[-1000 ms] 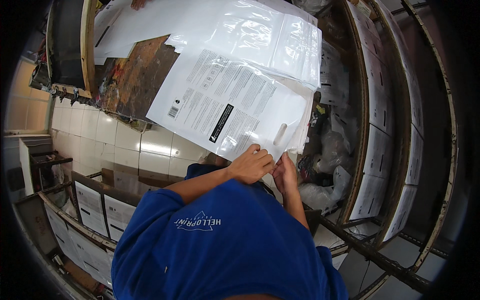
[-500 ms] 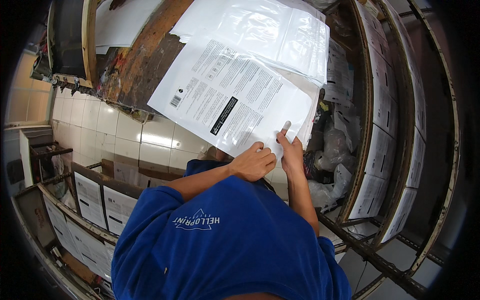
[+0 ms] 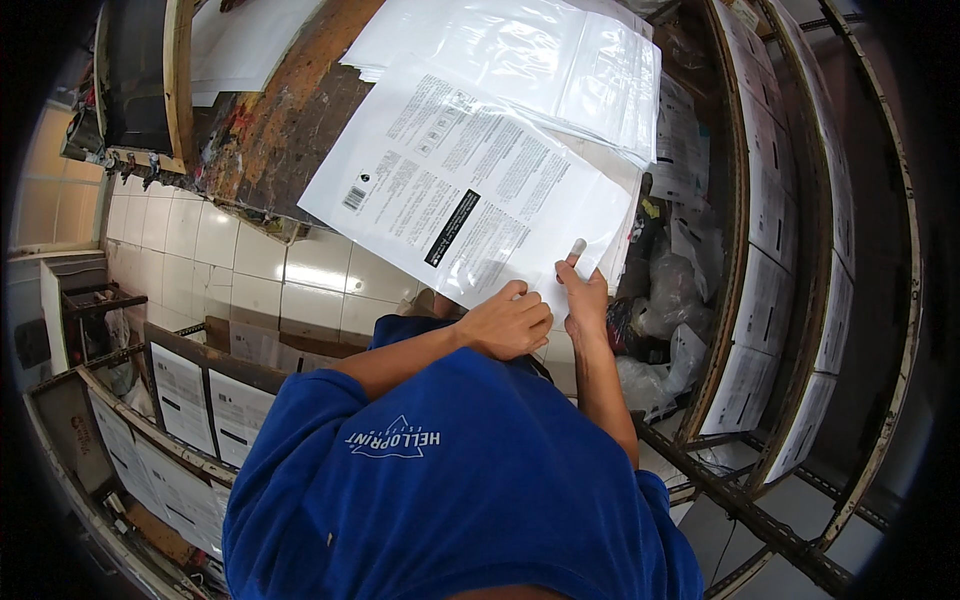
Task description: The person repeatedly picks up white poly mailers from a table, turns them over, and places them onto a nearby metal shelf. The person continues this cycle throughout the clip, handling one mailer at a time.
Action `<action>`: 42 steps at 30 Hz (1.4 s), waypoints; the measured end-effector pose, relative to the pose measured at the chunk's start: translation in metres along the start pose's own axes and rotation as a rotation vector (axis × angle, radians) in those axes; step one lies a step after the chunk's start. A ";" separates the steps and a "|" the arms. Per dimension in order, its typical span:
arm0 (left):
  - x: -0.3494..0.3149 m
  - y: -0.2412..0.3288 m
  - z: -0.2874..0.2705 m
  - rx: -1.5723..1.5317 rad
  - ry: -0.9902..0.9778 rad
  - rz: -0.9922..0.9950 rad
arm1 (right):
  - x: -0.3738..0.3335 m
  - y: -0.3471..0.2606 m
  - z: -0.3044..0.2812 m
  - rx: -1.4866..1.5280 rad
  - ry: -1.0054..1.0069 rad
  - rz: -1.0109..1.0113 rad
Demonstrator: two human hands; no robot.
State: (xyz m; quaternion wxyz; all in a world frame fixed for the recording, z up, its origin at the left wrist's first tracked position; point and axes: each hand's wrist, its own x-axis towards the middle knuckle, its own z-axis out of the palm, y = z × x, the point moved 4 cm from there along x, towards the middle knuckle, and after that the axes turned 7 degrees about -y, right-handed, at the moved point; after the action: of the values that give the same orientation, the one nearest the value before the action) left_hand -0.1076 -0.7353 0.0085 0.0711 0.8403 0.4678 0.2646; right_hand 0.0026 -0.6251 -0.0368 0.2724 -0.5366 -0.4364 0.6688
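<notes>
Bag (image 3: 470, 190), white plastic, black-printed: unracked.
Left hand (image 3: 508, 322): clamped on bag edge.
Right hand (image 3: 586, 298): likewise.
Brown-framed rack (image 3: 808, 220): printed white sheets (image 3: 770, 215) already aboard.
Glossy white plastic stack (image 3: 510, 55): unracked.

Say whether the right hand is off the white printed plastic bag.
No, the right hand grips one end of the white printed plastic bag.

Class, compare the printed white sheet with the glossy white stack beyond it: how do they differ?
The printed white sheet carries text, a barcode and a black bar; the glossy white stack shows no visible print on top. The sheet's near edge meets the left hand and right hand; neither touches the stack. Both are white and shiny.
</notes>
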 end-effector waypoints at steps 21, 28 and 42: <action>-0.142 -0.048 -0.052 -0.034 0.153 -0.474 | 0.005 0.010 -0.014 0.009 0.038 -0.040; -0.175 -0.076 -0.076 0.081 0.391 -0.682 | -0.003 0.011 -0.017 0.011 0.059 -0.056; -0.212 -0.117 -0.092 0.106 0.479 -0.846 | -0.017 0.016 -0.020 0.036 0.119 -0.036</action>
State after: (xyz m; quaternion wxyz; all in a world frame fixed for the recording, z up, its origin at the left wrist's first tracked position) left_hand -0.3313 -0.8568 -0.0362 0.0198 0.4947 0.7842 0.3740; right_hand 0.0282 -0.6412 -0.0434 0.3195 -0.5627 -0.4168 0.6385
